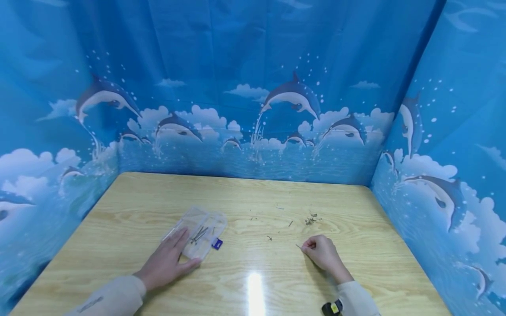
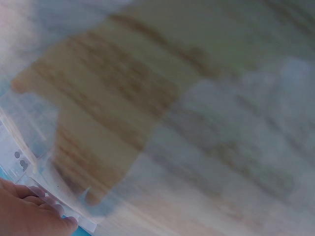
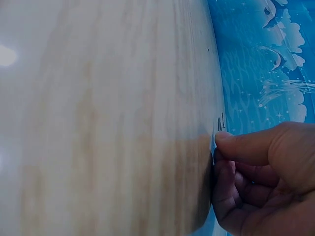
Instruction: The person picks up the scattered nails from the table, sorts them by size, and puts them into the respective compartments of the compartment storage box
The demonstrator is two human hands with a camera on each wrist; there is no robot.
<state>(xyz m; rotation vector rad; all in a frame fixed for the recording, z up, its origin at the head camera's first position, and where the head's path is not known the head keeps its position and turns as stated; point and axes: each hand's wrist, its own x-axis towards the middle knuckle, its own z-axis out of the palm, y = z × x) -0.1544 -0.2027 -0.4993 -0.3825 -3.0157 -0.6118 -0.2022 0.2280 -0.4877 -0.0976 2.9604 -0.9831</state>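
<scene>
On the left of the table lies an open clear plastic box (image 1: 211, 221) with compartments. Several long thin nails or screws (image 1: 199, 233) are inside it, and a blue latch (image 1: 217, 244) sits on its near side. My left hand (image 1: 168, 259) rests on the box, fingers extended over its left part and thumb along the near edge. In the left wrist view, the fingers (image 2: 37, 209) lie along the box's edge. My right hand (image 1: 322, 251) pinches a thin dark nail (image 1: 298, 246) between thumb and forefinger, low over the table. The other right fingers are curled in.
A pile of small dark metal pieces (image 1: 311, 219) lies beyond my right hand. Single thin pieces are scattered nearby, one (image 1: 290, 224) left of the pile and a small cluster (image 1: 269, 238) closer to the middle. Blue dolphin-print curtains (image 1: 245, 87) enclose the wooden table (image 1: 221, 289).
</scene>
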